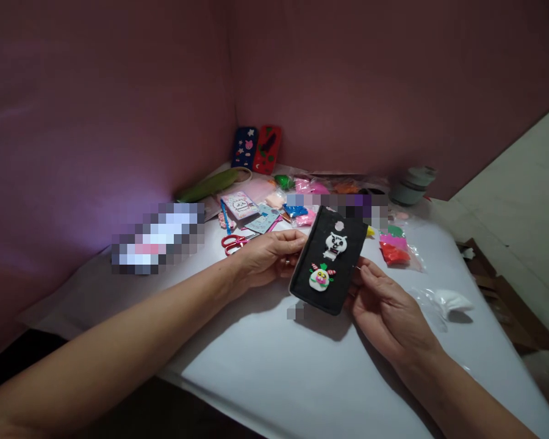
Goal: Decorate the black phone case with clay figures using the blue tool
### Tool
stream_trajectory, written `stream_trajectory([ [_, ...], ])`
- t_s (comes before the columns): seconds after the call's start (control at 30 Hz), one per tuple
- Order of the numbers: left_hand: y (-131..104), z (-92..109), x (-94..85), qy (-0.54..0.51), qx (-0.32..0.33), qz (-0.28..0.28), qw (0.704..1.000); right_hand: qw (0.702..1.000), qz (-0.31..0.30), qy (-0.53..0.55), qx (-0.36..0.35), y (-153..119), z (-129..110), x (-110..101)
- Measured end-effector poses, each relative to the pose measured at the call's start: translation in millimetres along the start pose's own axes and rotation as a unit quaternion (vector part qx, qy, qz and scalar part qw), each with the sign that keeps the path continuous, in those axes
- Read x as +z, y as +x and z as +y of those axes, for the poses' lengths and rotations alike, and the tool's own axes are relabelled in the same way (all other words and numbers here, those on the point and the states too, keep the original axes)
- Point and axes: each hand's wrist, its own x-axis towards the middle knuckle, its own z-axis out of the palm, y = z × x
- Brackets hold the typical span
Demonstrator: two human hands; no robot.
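Observation:
Between my two hands a black phone case point(343, 286), apparently a flip type, is held tilted above the white table. On its face sit small clay figures: a white tiger-like one point(335, 244) and, below it, a round white one point(319, 278) with green and pink parts. A small pale round piece point(339, 226) is near the top. My left hand point(274, 256) grips the case's left edge, thumb on top. My right hand point(379, 299) holds the lower right edge, its fingers partly hidden behind the case.
Red-handled scissors point(232, 244) lie beyond my left hand. Bags of coloured clay point(396, 253) spread across the back of the white table point(274, 378). A blue decorated case point(244, 149) and a red one point(267, 150) lean on the wall. A crumpled white bag point(452, 303) lies at right.

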Motion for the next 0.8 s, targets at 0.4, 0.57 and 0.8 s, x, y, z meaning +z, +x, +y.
stream_trajectory([
  [0.4, -2.9, 3.2, 2.9, 0.009, -0.022, -0.024, 0.999, 0.999, 0.035, -0.006, -0.006, 1.5, 1.5, -2.2],
  [0.57, -0.7, 4.2, -3.1, 0.031, -0.024, -0.024, 0.999, 0.999, 0.035, -0.007, 0.001, 2.6, 3.0, -4.6],
  [0.8, -0.5, 5.6, -5.2, 0.068, -0.029, -0.008, 0.997, 0.999, 0.041, -0.036, 0.001, 1.4, 2.2, -5.9],
])
